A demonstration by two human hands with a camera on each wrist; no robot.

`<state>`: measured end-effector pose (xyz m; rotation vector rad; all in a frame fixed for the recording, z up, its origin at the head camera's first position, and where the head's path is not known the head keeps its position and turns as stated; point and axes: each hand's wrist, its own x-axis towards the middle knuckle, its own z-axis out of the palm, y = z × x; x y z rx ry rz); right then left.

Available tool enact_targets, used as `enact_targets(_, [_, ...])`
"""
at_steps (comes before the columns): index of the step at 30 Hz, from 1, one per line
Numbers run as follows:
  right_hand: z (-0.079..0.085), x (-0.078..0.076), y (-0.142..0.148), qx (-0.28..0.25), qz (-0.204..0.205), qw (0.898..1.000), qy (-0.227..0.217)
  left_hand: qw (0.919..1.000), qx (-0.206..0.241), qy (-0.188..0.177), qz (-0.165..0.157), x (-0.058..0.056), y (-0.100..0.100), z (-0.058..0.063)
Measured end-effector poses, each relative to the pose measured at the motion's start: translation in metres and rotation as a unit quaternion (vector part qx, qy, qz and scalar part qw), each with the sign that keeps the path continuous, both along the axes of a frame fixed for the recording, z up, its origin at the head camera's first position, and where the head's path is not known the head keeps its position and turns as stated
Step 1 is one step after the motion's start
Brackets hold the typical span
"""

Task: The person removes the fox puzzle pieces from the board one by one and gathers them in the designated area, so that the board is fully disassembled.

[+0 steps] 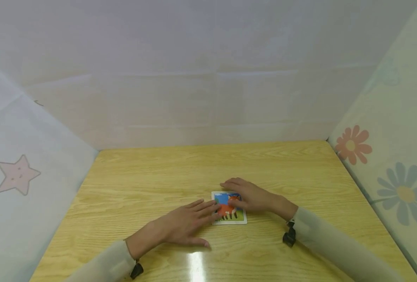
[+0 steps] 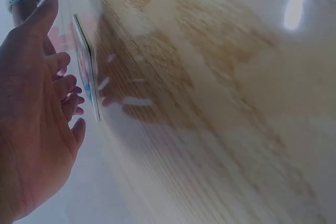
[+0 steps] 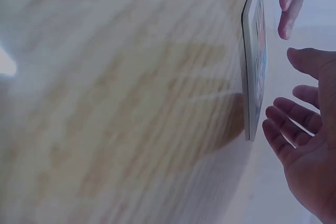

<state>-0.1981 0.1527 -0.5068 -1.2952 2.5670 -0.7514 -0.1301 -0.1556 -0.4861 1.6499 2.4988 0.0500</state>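
A small square picture card with a white border lies flat on the wooden table, showing an orange fox on grass under blue sky. My left hand reaches over its left edge, palm down, fingers spread and nearly straight. From the other side my right hand covers its upper right part, fingers loosely extended. Seen edge-on in the left wrist view, the card has a dark line along its side, and the left fingers stay above its face. In the right wrist view a gap separates the right fingertips from the card.
The wooden table reaches back to a pale cloth wall. Cloth also stands at both sides, with a pink star on the left and printed flowers on the right. Light glares off the tabletop near the front.
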Motion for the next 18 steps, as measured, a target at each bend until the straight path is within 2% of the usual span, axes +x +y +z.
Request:
enact_targets(12, [0.005, -0.016, -0.011, -0.009, 0.050, 0.999, -0.016, 0.9996, -0.011, -0.021, -0.011, 0.006, 0.004, -0.001])
enact_targets(18, [0.005, -0.023, -0.018, -0.010, 0.062, 0.998, -0.028, 0.9996, -0.019, -0.011, -0.019, 0.007, 0.006, -0.002])
